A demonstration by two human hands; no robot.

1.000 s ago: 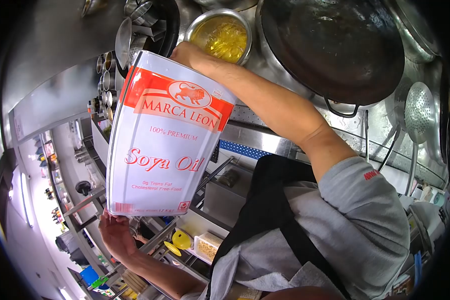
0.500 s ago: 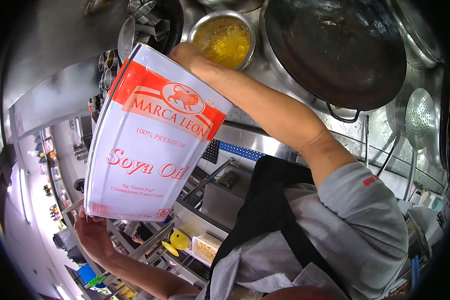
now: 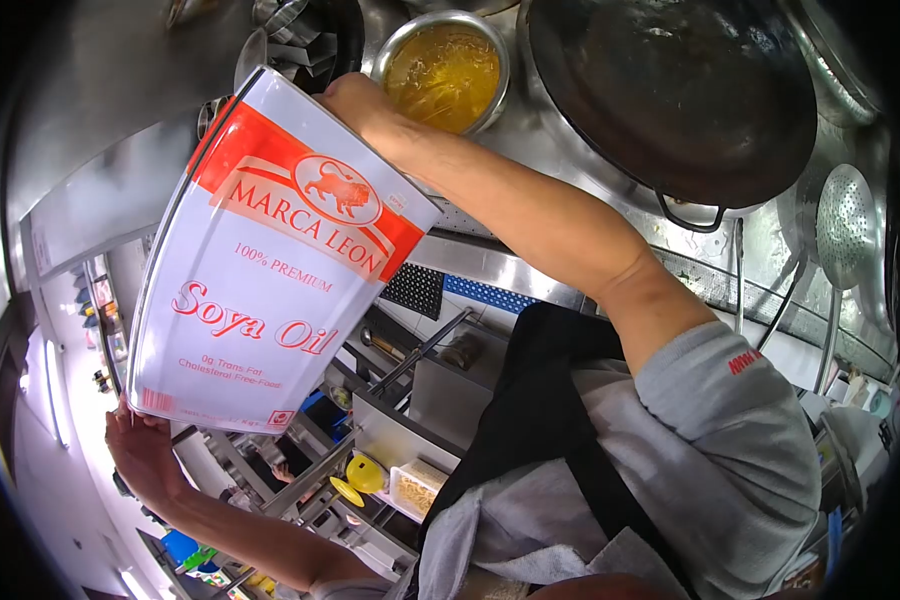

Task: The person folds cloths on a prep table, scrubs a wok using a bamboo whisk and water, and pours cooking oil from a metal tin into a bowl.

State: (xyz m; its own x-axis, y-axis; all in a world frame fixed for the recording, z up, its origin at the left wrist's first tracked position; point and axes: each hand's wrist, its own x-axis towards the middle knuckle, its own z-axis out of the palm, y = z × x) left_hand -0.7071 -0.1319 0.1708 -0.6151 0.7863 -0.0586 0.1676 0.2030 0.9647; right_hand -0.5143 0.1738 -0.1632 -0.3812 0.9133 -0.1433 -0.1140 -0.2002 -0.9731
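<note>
A large white and red soya oil tin point(image 3: 260, 270) is held tilted in the middle left of the head view. My right hand point(image 3: 358, 102) grips its upper end beside the metal bowl; the fingers are mostly hidden behind the tin. At the tin's lower left corner, my left hand point(image 3: 142, 448) holds the bottom edge with its fingertips. The metal bowl point(image 3: 503, 85) contains yellow oil point(image 3: 440, 85) with a rippled, bubbly surface. The tin's opening is hidden from view.
A big dark wok point(image 3: 670, 100) sits right of the bowl. Perforated skimmer point(image 3: 846, 228) and other long handles lie at the right. Metal cups and a dark pan point(image 3: 348, 40) are at the top left. Below are a yellow lid point(image 3: 366, 474) and a food container point(image 3: 415, 490).
The tin has shifted left and slightly up, its bottom end swinging left with my left hand. My right hand has moved a little left. The oil in the bowl looks higher and less frothy.
</note>
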